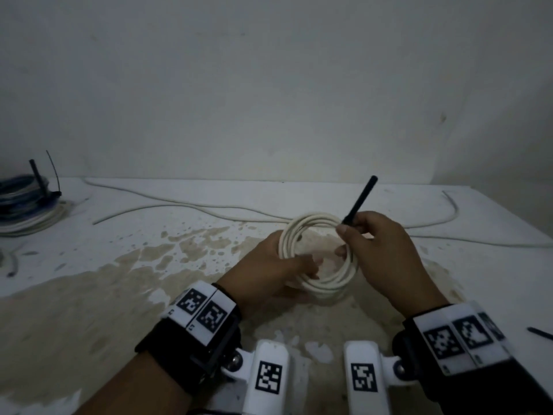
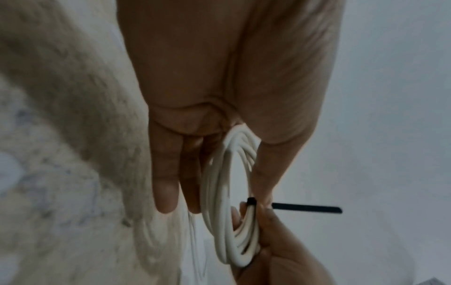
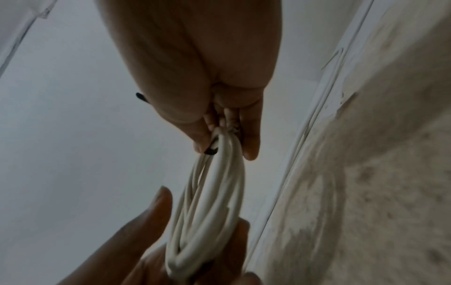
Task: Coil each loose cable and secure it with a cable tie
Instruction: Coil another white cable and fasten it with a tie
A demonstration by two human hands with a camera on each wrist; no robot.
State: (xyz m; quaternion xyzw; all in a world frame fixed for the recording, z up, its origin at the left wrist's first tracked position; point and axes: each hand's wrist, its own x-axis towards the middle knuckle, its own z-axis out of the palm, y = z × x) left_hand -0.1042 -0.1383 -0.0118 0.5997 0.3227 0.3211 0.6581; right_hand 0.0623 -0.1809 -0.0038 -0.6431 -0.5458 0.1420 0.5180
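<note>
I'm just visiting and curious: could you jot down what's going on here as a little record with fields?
Activity: tying a coiled cable
Left hand: holds the white cable coil on its left side
Right hand: pinches the black cable tie at the coil's right side
Tie: wrapped round the strands, tail sticking out
Loose cable: white, lying across the table behind
Finished coils: far left, one with a black tie
Spare tie: table, far right
</note>
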